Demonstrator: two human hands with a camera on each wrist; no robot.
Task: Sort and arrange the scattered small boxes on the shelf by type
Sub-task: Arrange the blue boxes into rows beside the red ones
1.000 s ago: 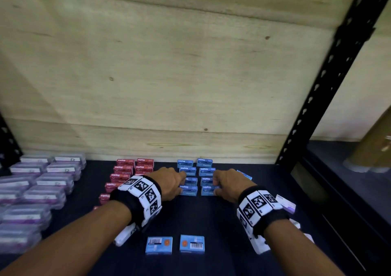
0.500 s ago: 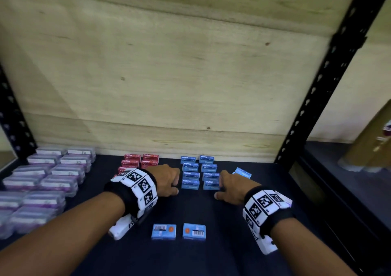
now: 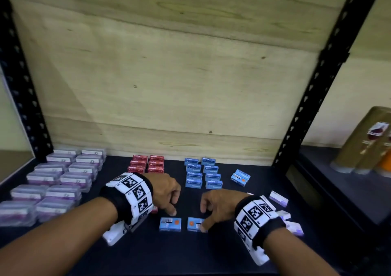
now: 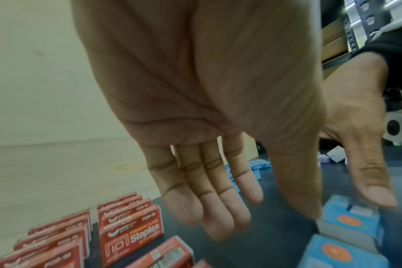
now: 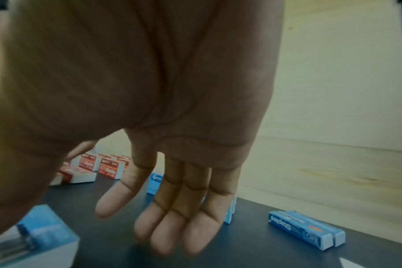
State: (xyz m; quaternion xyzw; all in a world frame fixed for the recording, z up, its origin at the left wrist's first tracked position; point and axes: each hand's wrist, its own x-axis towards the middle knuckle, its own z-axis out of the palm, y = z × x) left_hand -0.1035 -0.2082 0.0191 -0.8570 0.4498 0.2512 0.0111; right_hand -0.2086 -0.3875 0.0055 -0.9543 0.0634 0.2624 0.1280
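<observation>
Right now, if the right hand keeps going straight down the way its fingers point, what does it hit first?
Most likely the right-hand loose blue box: the right hand hangs over it with its thumb near the box's right end. Whether it touches yet is unclear.

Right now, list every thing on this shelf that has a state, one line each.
left hand: open, fingers extended above the shelf, holding nothing.
right hand: open, thumb on the right loose blue box.
two loose blue boxes: flat, unsorted, at the front.
blue box rows: upright, two columns.
red box rows: upright, two columns.
stray blue box: flat, askew, apart from the rows.
clear cases: arranged in two columns.
</observation>
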